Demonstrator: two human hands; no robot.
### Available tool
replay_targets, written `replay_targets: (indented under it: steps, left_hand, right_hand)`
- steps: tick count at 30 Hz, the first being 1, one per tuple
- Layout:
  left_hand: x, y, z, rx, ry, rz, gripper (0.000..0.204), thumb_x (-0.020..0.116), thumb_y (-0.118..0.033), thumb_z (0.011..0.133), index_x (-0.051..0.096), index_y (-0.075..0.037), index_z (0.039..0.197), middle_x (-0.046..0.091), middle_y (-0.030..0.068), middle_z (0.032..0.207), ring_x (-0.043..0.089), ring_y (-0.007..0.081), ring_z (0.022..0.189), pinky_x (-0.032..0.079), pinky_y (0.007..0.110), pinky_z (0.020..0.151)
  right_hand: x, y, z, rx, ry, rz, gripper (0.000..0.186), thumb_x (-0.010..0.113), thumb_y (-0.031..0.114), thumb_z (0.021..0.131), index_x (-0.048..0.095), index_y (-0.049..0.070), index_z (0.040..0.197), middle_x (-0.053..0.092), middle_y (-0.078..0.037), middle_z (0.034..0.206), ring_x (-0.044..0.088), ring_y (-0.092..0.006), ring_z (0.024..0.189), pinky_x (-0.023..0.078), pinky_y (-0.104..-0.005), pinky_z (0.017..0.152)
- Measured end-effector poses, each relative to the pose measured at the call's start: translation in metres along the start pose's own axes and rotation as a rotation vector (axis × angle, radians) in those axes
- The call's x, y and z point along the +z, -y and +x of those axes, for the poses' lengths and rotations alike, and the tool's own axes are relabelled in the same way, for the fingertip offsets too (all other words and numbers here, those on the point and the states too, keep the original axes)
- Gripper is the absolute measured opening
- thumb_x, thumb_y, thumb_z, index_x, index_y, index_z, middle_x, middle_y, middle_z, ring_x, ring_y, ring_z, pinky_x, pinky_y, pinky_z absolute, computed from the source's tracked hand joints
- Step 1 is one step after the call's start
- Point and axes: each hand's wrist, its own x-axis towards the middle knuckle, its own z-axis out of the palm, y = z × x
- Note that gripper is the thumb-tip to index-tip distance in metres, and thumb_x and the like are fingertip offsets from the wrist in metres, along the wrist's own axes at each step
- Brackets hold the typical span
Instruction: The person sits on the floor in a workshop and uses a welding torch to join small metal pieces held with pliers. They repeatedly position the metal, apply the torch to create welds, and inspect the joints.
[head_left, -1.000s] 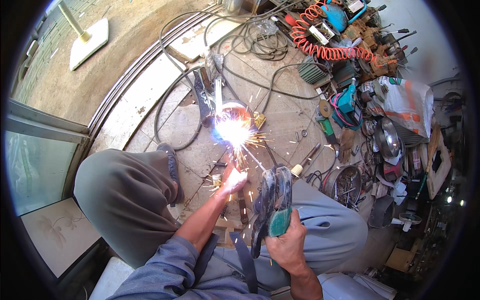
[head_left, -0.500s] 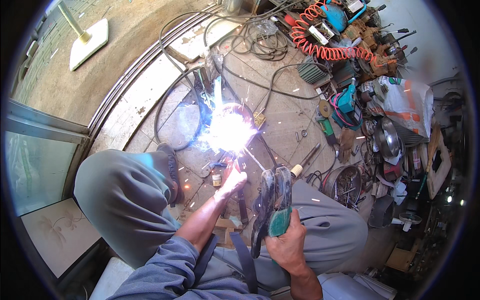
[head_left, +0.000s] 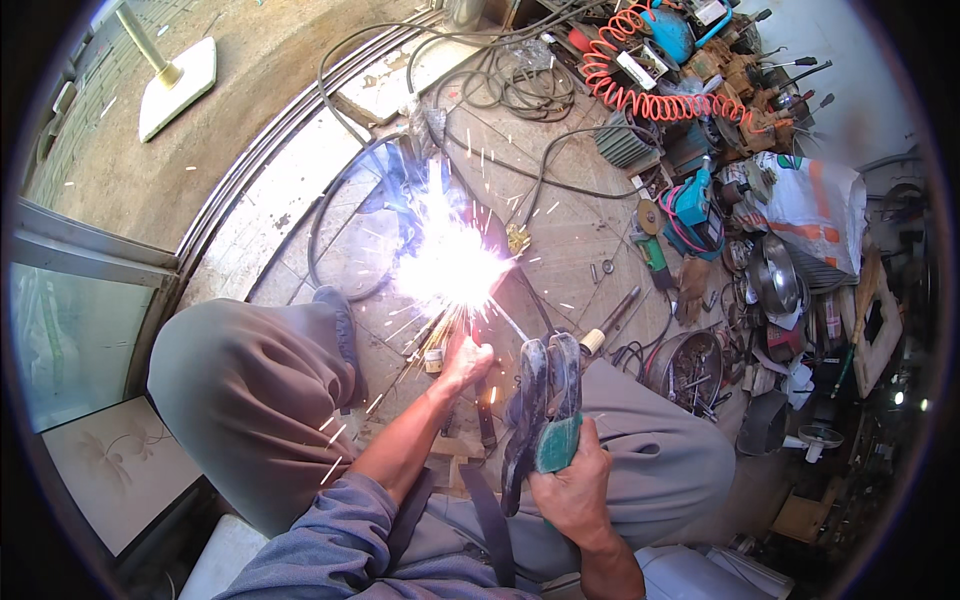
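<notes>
My right hand point(head_left: 575, 485) is wrapped round the green handle of a welding electrode holder point(head_left: 545, 400) with thick dark jaws. From the jaws a thin welding rod point(head_left: 512, 322) runs up and left into a white arc glare point(head_left: 450, 262). The glare hides the workpiece and the rod's tip. Just below it, my left hand point(head_left: 465, 362) is closed in a fist, with sparks spraying close by. Something reddish shows at its upper end, too washed out to name. A small pale tub point(head_left: 433, 361) stands beside that hand.
A cream-handled rod point(head_left: 610, 322), a green angle grinder point(head_left: 655, 262), a glove point(head_left: 692, 285) and a metal bowl of bolts point(head_left: 690, 365) lie to the right. Cables point(head_left: 510, 88) loop across the tiles at the back. An orange coiled hose point(head_left: 640, 98) and machine parts fill the far right.
More sparks now spray down and left, past my left hand. The glare has changed shape slightly, and both hands stay nearly in place.
</notes>
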Motion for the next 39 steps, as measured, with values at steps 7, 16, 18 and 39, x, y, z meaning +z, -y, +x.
replay_targets:
  steps: [7, 16, 18, 39]
  left_hand:
    - [0.009, 0.016, 0.008, 0.063, -0.053, -0.013, 0.046, 0.06, -0.015, 0.078, 0.049, 0.006, 0.117, 0.062, 0.0163, 0.078, 0.063, 0.0258, 0.07, 0.052, 0.04, 0.061]
    - [0.035, 0.083, 0.037, 0.098, 0.022, -0.285, 0.02, 0.057, -0.02, 0.082, 0.06, -0.001, 0.077, 0.063, 0.0171, 0.068, 0.065, 0.0292, 0.064, 0.05, 0.041, 0.054]
    - [0.042, 0.154, 0.06, 0.054, 0.236, -0.925, 0.025, 0.056, -0.02, 0.085, 0.059, -0.003, 0.068, 0.059, 0.0108, 0.06, 0.059, 0.0217, 0.053, 0.047, 0.039, 0.049]
    - [-0.008, -0.027, -0.01, -0.065, -0.062, 0.097, 0.065, 0.064, -0.018, 0.08, 0.029, 0.007, 0.129, 0.066, 0.0292, 0.097, 0.065, 0.0506, 0.092, 0.05, 0.054, 0.081]
  right_hand:
    - [0.0, -0.003, -0.001, 0.055, 0.009, 0.015, 0.032, 0.072, 0.002, 0.075, 0.054, 0.0, 0.102, 0.067, -0.011, 0.077, 0.066, -0.0172, 0.069, 0.052, -0.0333, 0.066]
    - [0.0, -0.005, -0.001, 0.017, 0.011, 0.016, 0.034, 0.075, 0.002, 0.076, 0.053, 0.0, 0.102, 0.068, -0.014, 0.077, 0.07, -0.0278, 0.072, 0.054, -0.0373, 0.066]
    - [0.001, 0.0, -0.001, 0.03, 0.033, 0.031, 0.033, 0.074, 0.002, 0.074, 0.053, 0.0, 0.1, 0.068, -0.012, 0.077, 0.069, -0.0206, 0.07, 0.053, -0.0342, 0.066]
    - [-0.011, 0.003, 0.001, 0.027, -0.132, 0.037, 0.031, 0.07, 0.001, 0.075, 0.055, -0.001, 0.103, 0.066, -0.013, 0.077, 0.069, -0.0231, 0.071, 0.053, -0.0337, 0.067]
